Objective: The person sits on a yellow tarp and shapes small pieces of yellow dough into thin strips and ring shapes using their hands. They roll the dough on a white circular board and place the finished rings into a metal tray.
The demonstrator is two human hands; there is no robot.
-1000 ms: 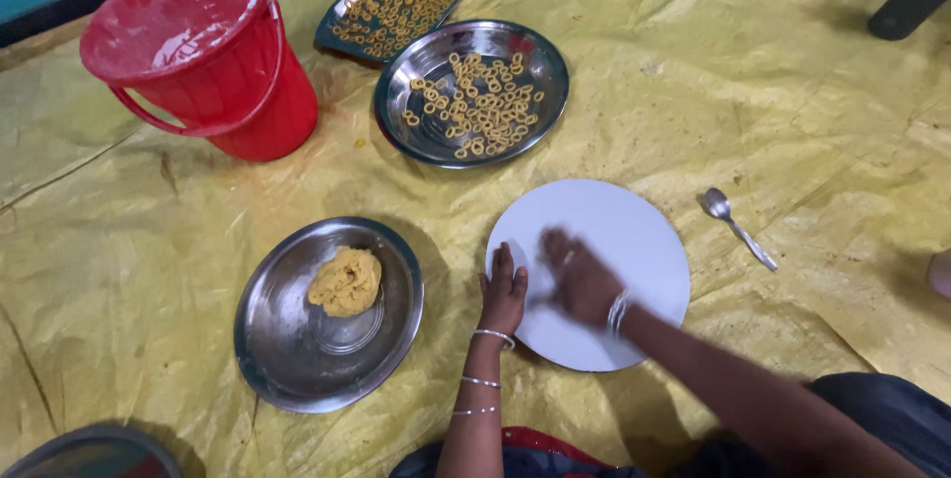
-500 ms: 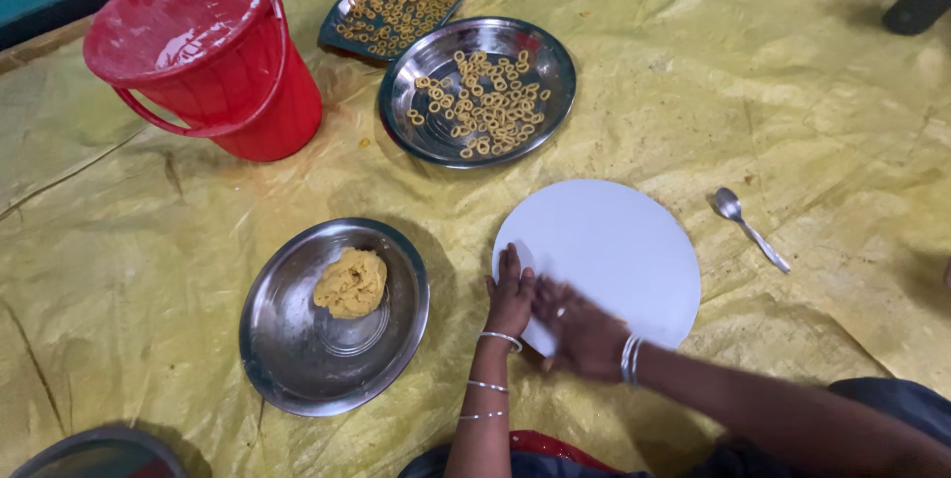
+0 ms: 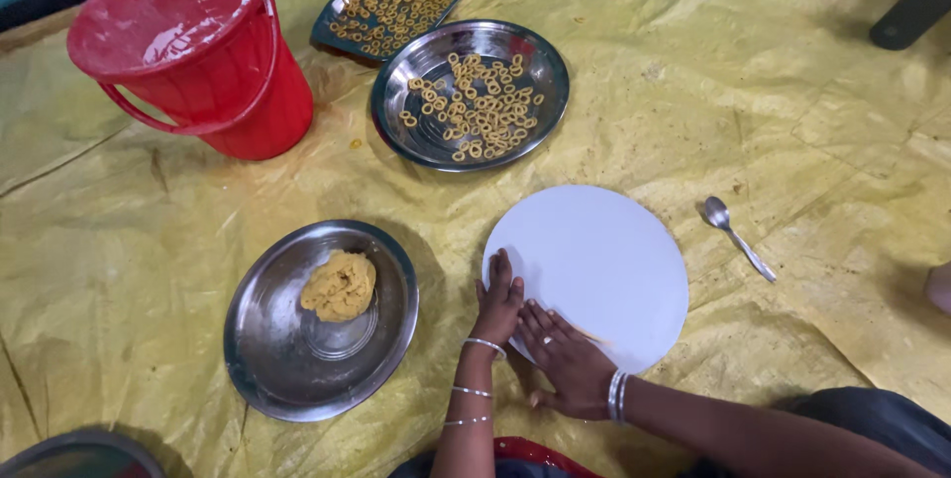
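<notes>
Underneath everything lay a yellow plastic sheet [image 3: 753,102], wrinkled, covering the floor. Largest item on it: a red bucket [image 3: 198,52] with a red lid, at upper left. Next, a round white board [image 3: 594,270] lay flat near centre, just in front of the person. A steel plate [image 3: 277,359] sat left of the board, apart from it, holding a lump of yellow dough [image 3: 340,286] toward its upper right. A second steel plate [image 3: 436,131] sat above the board, filled with small ring-shaped dough pieces [image 3: 475,106]. A dark rectangular tray [image 3: 332,30] behind it, touching or nearly touching its rim, held more rings. A metal spoon [image 3: 735,235] lay right of the board, bowl end up, clear of the rim.

Left hand [image 3: 498,300]: palm down on the board's lower left edge, fingers straight and pressed together, holding nothing visible. Bangles on the wrist.

Right hand [image 3: 567,364]: palm down on the board's lower edge, just beside the left, fingers extended and slightly spread. A thin roll of dough [image 3: 586,334] lay on the board at its fingertips; contact could not be confirmed.
</notes>
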